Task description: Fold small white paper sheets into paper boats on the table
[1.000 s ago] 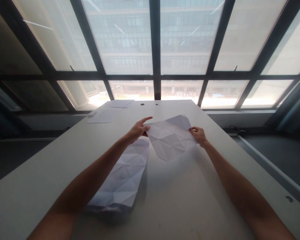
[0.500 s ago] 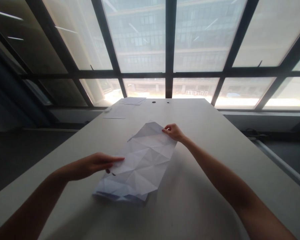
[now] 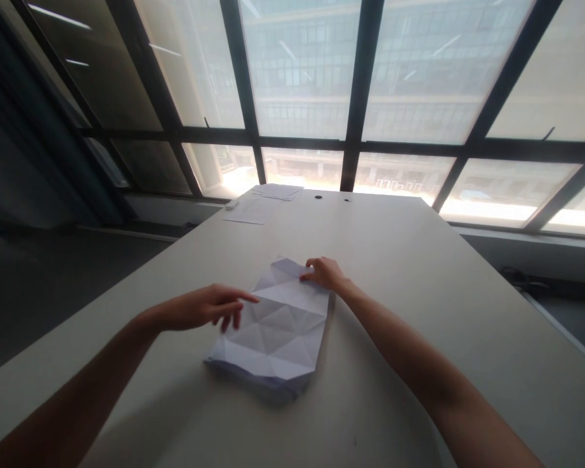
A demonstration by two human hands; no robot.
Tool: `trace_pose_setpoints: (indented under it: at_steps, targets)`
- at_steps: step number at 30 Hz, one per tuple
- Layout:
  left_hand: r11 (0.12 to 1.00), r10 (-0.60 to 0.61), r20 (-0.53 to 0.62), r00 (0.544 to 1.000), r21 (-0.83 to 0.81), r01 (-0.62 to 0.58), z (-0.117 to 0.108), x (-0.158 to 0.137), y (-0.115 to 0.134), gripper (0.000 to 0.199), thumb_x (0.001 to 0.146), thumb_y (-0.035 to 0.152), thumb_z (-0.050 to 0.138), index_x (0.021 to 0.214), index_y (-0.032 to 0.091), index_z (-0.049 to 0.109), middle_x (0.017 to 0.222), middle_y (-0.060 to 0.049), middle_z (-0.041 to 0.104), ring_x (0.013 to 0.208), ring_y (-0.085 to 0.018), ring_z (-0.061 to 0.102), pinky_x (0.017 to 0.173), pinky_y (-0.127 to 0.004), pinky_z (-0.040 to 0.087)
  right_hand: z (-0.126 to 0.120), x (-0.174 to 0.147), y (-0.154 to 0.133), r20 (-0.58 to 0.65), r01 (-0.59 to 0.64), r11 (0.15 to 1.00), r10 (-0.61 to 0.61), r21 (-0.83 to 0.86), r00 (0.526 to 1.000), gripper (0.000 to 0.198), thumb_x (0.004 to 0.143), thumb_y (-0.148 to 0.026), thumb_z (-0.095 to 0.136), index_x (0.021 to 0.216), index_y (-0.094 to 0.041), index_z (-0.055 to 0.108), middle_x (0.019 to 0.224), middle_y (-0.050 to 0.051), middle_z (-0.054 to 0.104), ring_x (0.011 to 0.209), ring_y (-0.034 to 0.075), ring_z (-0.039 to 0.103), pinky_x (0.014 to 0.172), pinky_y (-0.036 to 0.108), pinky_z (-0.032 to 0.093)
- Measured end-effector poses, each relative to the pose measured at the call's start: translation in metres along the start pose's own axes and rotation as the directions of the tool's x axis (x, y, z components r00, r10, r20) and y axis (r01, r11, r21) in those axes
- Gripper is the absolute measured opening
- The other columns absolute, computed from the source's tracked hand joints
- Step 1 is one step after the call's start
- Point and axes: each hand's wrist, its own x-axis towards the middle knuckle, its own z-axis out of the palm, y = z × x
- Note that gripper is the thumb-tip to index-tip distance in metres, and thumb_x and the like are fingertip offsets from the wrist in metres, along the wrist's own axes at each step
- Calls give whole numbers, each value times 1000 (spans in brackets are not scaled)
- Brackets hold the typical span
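Viewed remotely through the head camera, I have, in order of size: a dark-framed window across the far side; a long white table reaching toward it; a dark curtain at left; and creased paper on the near-middle part of the table, its long axis running away from me toward the window and leaning slightly right, its narrower end farthest, its broad near edge showing several layers. Flat papers lie at the table's far left, well apart from it; the two hands are apart from each other; my right hand touches the far right edge of the creased paper, though I cannot tell whether it pinches or merely presses; my left hand, slightly blurred, has loosely spread fingers over the left edge, contact unclear; smallest, a dark round spot marks the table's far end.
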Motion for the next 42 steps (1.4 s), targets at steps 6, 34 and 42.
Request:
trace_pose_setpoints:
  at_steps: [6,34,42]
  targets:
    - [826,410,-154,899,482,-293,35,112,2,47,95,39,50,140,26,55,145,-9,53,133,-27,47,113,-39,32,0,-9,-3,-13,40,996,-41,-86,999,41,91,-54,59,116,-22,67,106,11,72,100,26,65,84,33,44]
    - [755,100,-479,872,608,247,67,251,-2,60,101,44,27,158,26,20,164,-13,10,149,-42,3,107,-75,9,34,-125,-77,11,405,910,-407,89,913,74,90,-70,45,150,-27,40,162,16,19,148,42,5,114,66,6]
    - [788,198,-347,917,612,61,101,310,53,58,101,48,30,156,30,27,164,-9,12,150,-40,2,110,-72,9,44,-91,-57,-115,422,906,-422,-25,899,73,91,-65,47,147,-18,44,153,12,42,145,34,25,118,48,13]
